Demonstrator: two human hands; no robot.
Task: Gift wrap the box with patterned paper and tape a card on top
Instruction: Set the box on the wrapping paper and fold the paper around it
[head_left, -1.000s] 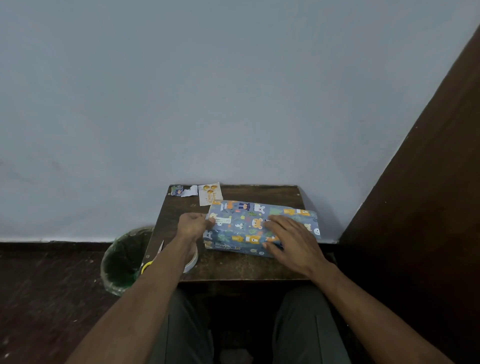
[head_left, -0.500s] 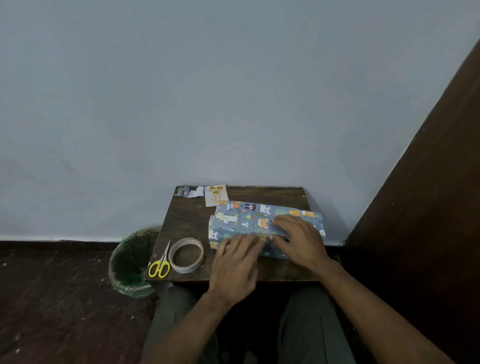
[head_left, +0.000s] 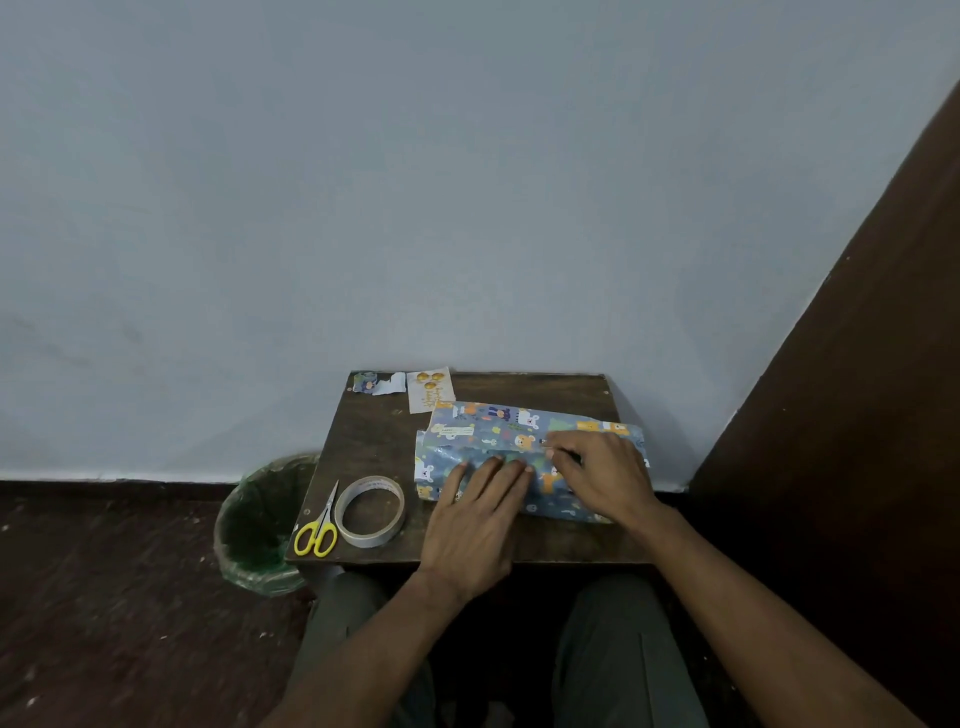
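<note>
The box wrapped in blue cartoon-animal paper (head_left: 488, 431) lies on the right half of the small dark wooden table (head_left: 374, 436). My left hand (head_left: 475, 525) rests flat on the near side of the box, fingers straight and pressing the paper. My right hand (head_left: 602, 470) lies on top of the box toward its right end, fingers bent down onto the paper seam. A white card with gold balloons (head_left: 430, 389) lies at the back of the table, touching the box's far left corner.
A roll of tape (head_left: 370, 512) and yellow-handled scissors (head_left: 318, 527) lie at the table's front left. Paper scraps (head_left: 376, 383) sit at the back left corner. A green-lined bin (head_left: 260, 525) stands on the floor to the left. A brown wall rises on the right.
My left hand left the box's left end and came round to the near side, now pressing flat on the paper. The tape roll and scissors are uncovered. My right hand stayed on top.
</note>
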